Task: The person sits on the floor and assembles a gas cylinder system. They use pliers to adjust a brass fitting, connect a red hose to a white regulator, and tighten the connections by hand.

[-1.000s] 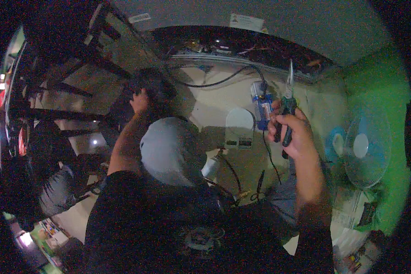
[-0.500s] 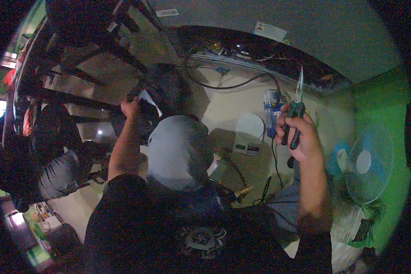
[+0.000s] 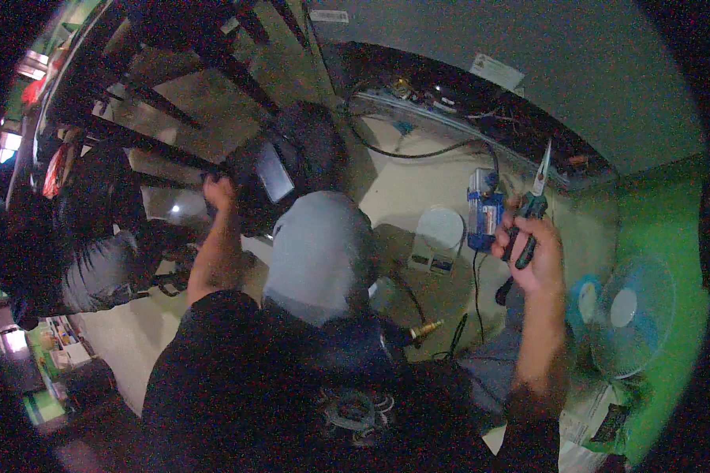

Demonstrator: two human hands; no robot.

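Long-nose pliers (image 3: 540, 183) with dark green and black handles stand upright in my right hand (image 3: 538, 256), their jaws together and pointing up. The fingers wrap round the handles. On the left, my left hand (image 3: 219, 191) is curled beside a black bag (image 3: 312, 146). Something dark shows at its fingers, too dim to make out. A flat grey rectangular thing with a dark edge (image 3: 274, 172) lies on the bag, apart from that hand. Between my arms rises a rounded light grey cloth shape (image 3: 319, 256).
A blue, partly clear box (image 3: 485, 209) with cables stands left of the pliers. Beside it is a white scale with a round plate (image 3: 439, 229). A brass nozzle (image 3: 427, 329) lies nearer. At the right stands a blue fan (image 3: 631, 307); dark wooden bars (image 3: 150, 154) stand at the left.
My left hand has drawn away from the flat rectangular thing, which now lies on the bag. The pliers remain in my right hand, and the whole view has shifted slightly.
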